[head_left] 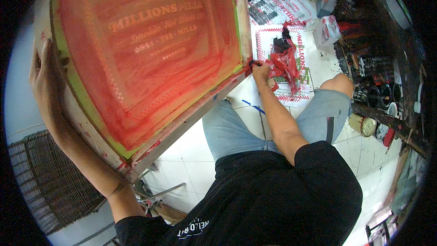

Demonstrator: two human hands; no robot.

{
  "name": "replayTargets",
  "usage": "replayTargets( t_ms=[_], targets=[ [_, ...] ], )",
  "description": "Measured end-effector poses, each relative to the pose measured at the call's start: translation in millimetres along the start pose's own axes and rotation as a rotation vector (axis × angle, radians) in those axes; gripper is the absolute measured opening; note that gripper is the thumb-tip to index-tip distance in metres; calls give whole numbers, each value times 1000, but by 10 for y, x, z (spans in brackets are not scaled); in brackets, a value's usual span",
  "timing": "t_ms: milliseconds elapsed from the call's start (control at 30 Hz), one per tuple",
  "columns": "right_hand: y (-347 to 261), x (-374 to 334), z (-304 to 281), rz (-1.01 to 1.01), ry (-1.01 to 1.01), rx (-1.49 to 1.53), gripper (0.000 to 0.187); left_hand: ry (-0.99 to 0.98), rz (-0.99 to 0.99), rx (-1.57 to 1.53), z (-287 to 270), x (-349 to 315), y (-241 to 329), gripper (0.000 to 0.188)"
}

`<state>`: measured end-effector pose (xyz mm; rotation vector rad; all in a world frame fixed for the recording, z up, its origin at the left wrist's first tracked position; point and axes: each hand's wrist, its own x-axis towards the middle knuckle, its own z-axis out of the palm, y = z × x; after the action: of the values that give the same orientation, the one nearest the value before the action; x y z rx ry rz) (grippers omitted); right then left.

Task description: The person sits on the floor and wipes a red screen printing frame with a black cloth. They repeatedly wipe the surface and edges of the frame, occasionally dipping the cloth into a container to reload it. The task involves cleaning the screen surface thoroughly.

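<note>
A wooden-edged silk screen frame [150,64] smeared with red ink is tilted up in front of me, with a yellow-green border round its mesh. My left hand [43,66] grips its left outer side, fingers lying along the wood. At the frame's right edge, near the lower right corner, my right hand [260,70] is closed on a small dark, rag-like scrap [253,63] pressed against the wood. Beyond that hand, crumpled red and black rags [285,62] lie on a printed white sheet [296,100] on the floor.
Further off lie more printed sheets [282,0]. A white plastic tub [327,30] stands beside a dark shelf [378,77] crowded with cans and jars on the right. An open tin [363,124] lies below it. A dark woven mat [50,178] is at lower left.
</note>
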<state>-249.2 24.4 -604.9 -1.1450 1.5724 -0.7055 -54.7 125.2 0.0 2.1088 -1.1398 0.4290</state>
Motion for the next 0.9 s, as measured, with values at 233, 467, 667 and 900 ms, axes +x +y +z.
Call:
replayTargets(
  t_ms=[233,467,667,900],
  targets=[
    [-91,-10,44,-259,38,-158,22,-94,-58,-23,-126,195,-243,45],
    [-7,-330,-9,-271,-65,-254,28,-35,-10,-44,-37,55,-32,42],
    [160,39,-92,-180,117,-63,24,-47,176,189,-94,186,-187,43],
    [49,65,134,-358,90,-227,22,-122,7,137,-18,246,-141,36]
  ],
)
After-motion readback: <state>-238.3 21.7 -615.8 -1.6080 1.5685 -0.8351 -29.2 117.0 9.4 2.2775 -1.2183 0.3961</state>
